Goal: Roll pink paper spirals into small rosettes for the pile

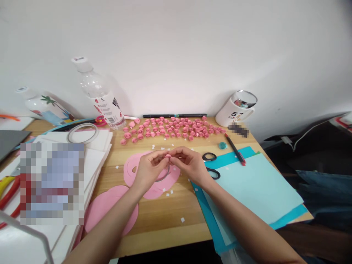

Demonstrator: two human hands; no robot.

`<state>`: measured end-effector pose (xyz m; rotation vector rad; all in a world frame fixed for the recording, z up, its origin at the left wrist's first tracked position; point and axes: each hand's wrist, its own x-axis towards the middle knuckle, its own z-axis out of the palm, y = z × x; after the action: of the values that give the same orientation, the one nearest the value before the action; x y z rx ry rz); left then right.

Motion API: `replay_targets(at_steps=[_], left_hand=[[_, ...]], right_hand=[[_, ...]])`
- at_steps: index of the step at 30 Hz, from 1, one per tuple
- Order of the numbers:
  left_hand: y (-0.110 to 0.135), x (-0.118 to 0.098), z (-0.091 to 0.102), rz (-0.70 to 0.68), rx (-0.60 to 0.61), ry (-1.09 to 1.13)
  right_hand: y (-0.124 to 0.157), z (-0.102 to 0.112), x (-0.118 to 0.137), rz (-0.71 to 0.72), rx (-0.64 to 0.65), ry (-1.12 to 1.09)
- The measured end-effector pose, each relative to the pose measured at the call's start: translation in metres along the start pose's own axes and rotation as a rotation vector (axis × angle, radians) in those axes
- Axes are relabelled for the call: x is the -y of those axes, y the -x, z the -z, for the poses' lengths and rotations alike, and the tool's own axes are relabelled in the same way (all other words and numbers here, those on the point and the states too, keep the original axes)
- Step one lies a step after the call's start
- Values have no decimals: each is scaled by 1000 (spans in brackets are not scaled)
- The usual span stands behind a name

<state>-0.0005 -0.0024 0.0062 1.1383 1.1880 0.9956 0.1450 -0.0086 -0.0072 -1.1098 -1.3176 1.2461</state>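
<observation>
My left hand and my right hand meet over the middle of the desk, fingertips pinched together on a small pink paper roll. Most of the roll is hidden by the fingers. Beneath the hands lie pink paper pieces cut in curves, with a ring partly showing on them. A pink paper circle lies to the left, partly under my left forearm. Beyond the hands, several rows of rolled pink paper roses spread along the back of the desk.
Black-handled scissors sit right of my hand, beside blue paper sheets and a red-and-black pen. A white mug and a plastic bottle stand near the wall. At left, a tape roll rests on stacked white sheets.
</observation>
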Motion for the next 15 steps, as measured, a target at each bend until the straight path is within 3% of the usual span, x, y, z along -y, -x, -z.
replay_targets(at_steps=[6, 15], left_hand=[[0, 7, 2, -159, -79, -167], [4, 8, -2, -180, -88, -192]], right_hand=[[1, -1, 2, -5, 4, 15], [0, 0, 5, -94, 1, -62]])
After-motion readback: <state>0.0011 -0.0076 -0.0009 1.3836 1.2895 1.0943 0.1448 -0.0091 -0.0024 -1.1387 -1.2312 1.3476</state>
